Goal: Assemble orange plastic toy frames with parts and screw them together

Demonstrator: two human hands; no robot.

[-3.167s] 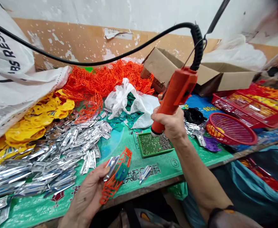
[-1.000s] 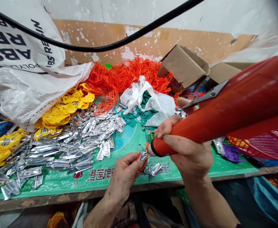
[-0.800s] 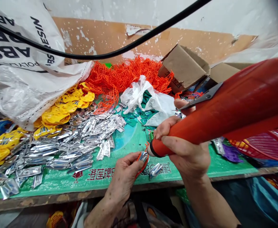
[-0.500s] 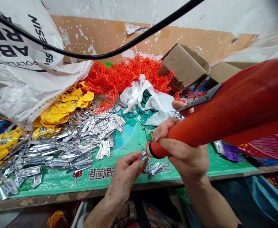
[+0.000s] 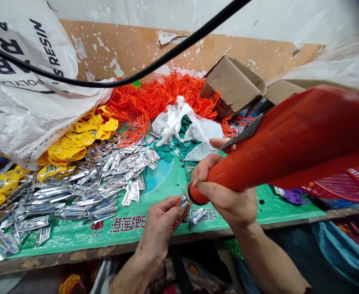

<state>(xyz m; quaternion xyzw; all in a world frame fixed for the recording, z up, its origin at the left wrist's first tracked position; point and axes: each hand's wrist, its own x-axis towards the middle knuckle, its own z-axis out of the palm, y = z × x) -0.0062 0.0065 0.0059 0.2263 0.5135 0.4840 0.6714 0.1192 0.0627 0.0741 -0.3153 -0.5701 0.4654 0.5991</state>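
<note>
Betw L hand (image 5: pixel 159 224) thumb & finger sits orange pc (image 5: pixel 185 213)

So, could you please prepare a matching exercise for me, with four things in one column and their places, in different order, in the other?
Things:
1. red tool
2. silver-and-orange piece
3. yellow parts
4. tilted cardboard box

Places:
A. pinched in the left hand
B. at the right of the orange tangle
C. gripped by the right hand
D. along the edge of the printed white sack

Pairs: 1-C, 2-A, 3-D, 4-B
</note>
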